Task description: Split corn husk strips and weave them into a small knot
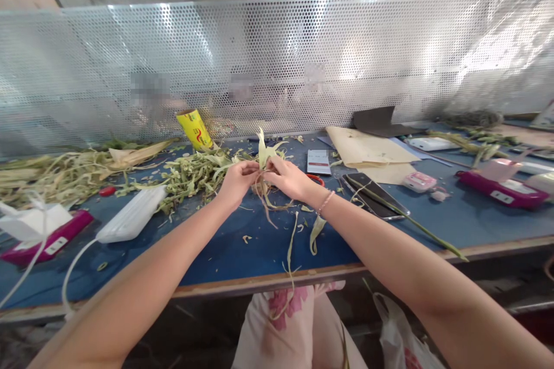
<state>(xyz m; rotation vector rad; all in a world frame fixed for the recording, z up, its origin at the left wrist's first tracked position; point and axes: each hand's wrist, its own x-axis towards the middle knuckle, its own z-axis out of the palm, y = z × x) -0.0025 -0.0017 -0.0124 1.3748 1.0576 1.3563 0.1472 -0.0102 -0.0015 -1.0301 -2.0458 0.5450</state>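
Note:
My left hand (237, 180) and my right hand (286, 177) meet above the blue table top (242, 253), both pinched on a small bunch of pale green leaf strips (265, 155). The strips stick up between my fingers and trail down toward the table. A thin bead bracelet sits on my right wrist. Loose strips (315, 232) lie on the table just below my hands, and one hangs over the front edge.
A heap of green leaves and stalks (86, 170) covers the left of the table, with a yellow roll (194, 128) behind it. A white case (130, 216), a pink box (47, 236), a black phone (374, 195), brown paper (367, 153) and a magenta box (502, 187) lie around. A perforated metal screen (277, 63) closes the back.

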